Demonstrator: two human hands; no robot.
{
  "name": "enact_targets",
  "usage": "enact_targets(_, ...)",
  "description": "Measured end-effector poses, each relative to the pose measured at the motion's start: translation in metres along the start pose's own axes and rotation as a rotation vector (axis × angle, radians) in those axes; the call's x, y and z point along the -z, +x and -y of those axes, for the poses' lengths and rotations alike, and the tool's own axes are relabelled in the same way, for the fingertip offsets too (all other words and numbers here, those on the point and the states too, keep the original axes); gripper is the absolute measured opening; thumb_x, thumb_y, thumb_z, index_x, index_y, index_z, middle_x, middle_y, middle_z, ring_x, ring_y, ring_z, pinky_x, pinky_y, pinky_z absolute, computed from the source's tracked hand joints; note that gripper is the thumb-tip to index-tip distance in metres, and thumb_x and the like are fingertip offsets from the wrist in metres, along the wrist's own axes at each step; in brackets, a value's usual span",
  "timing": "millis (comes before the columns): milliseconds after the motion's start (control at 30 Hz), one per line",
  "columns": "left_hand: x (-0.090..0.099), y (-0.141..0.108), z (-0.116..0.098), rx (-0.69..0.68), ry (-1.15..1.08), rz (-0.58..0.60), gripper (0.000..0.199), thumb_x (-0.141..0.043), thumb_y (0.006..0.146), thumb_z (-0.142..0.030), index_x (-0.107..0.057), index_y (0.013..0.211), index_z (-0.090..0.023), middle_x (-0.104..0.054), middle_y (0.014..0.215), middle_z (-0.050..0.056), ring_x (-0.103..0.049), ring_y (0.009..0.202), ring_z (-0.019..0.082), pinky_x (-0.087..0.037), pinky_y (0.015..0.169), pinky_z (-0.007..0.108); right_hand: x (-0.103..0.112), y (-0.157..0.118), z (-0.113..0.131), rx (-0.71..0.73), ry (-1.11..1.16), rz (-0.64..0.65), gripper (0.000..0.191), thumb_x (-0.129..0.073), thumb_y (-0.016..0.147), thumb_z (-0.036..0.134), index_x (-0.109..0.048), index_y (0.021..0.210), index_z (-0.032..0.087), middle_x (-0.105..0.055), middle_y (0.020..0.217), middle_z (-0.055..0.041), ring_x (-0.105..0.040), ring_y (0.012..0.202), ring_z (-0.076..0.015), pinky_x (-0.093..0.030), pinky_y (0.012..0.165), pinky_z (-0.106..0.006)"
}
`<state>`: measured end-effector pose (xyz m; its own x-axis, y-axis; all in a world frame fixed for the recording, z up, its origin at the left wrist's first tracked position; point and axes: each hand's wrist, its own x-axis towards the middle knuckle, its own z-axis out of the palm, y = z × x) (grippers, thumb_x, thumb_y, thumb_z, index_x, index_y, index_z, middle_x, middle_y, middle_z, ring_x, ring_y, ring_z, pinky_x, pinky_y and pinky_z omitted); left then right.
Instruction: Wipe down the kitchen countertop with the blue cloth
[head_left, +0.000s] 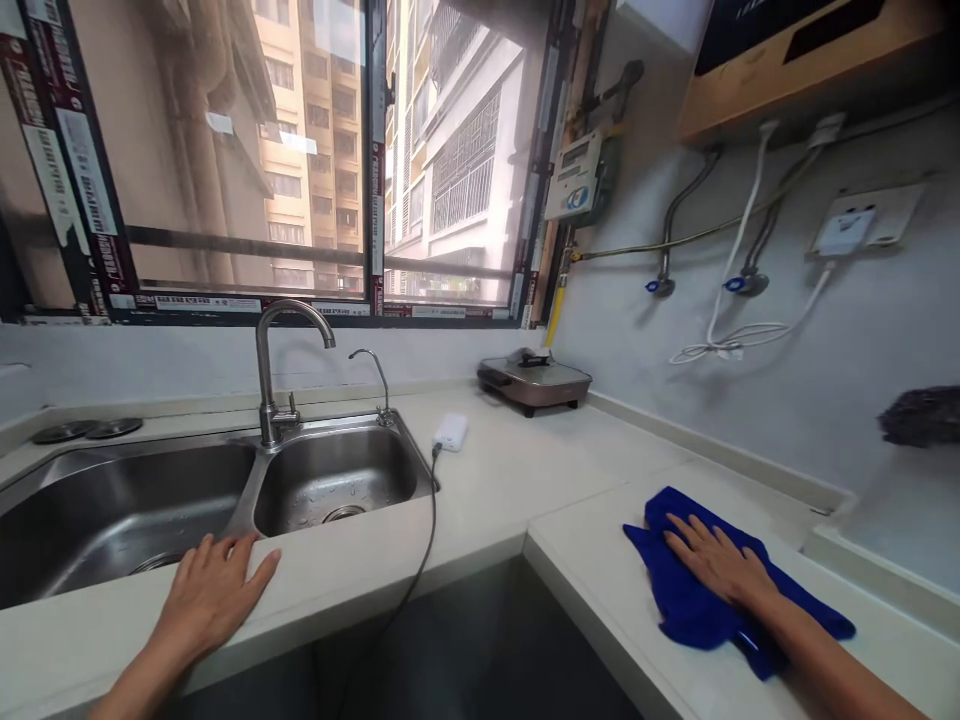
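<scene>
Blue cloth [691,608] lay rumpled on the counter [585,530] beneath the right hand [716,560], palm flat, fingers slightly apart, presumably to spread pressure. Left hand [212,592] (a brace, I judged) rested spread at the sink's [244,508] front edge, grasping nothing.

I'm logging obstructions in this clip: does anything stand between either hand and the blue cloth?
Nothing visible for the right hand: it lies flat on the blue cloth. Between the left hand and the cloth, the dark cable crosses the counter and hangs over its front edge.
</scene>
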<state>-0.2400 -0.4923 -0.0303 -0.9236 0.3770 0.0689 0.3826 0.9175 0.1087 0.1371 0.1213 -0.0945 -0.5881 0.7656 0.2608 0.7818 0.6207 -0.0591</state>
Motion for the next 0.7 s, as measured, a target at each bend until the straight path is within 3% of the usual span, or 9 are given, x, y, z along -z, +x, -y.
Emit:
enact_targets(200,-0.001,0.000,0.000,-0.006,-0.021,0.002,0.080,-0.022,0.086,-0.057,-0.041,0.147,-0.009,-0.040,0.153,0.015,-0.013,0.149,0.039,-0.014,0.120,0.054,0.021,-0.069,-0.002,-0.027,-0.017,0.117,0.080,-0.022,0.083,0.069,-0.037,0.150,0.029,-0.033,0.158,-0.0055,-0.026,0.146,-0.0346,-0.027,0.116,-0.062)
enact_targets(300,0.000,-0.002,-0.002,-0.025,-0.047,0.011,0.077,-0.021,0.088,-0.053,-0.041,0.146,-0.006,-0.038,0.154,0.015,-0.012,0.150,0.035,-0.012,0.121,0.055,0.029,-0.099,0.003,0.063,0.031,0.127,0.080,-0.021,0.084,0.070,-0.032,0.152,0.029,-0.029,0.159,-0.0020,-0.020,0.148,-0.0328,-0.023,0.119,-0.061)
enact_targets(400,0.001,-0.004,-0.004,-0.045,-0.064,-0.011,0.074,-0.024,0.089,-0.050,-0.042,0.144,-0.003,-0.042,0.151,0.018,-0.022,0.147,0.036,-0.015,0.119,0.056,0.040,-0.124,0.014,0.167,0.102,0.127,0.074,-0.022,0.089,0.070,-0.034,0.151,0.032,-0.028,0.158,0.0017,-0.020,0.148,-0.0301,-0.022,0.120,-0.059)
enact_targets(533,0.002,-0.006,-0.009,-0.049,0.004,-0.028,0.072,-0.020,0.091,-0.048,-0.043,0.142,-0.003,-0.045,0.148,0.019,-0.027,0.144,0.037,-0.016,0.117,0.056,0.063,-0.144,0.050,0.285,0.177,0.139,0.067,-0.022,0.093,0.068,-0.035,0.150,0.035,-0.029,0.158,0.0043,-0.019,0.148,-0.0266,-0.021,0.122,-0.055)
enact_targets(700,0.004,-0.006,-0.011,-0.049,0.078,-0.004,0.071,-0.017,0.091,-0.046,-0.043,0.142,-0.004,-0.046,0.147,0.020,-0.030,0.142,0.036,-0.019,0.114,0.056,0.089,-0.146,0.124,0.390,0.276,0.245,0.066,-0.017,0.095,0.066,-0.035,0.150,0.034,-0.026,0.159,0.0057,-0.015,0.150,-0.0244,-0.013,0.124,-0.054)
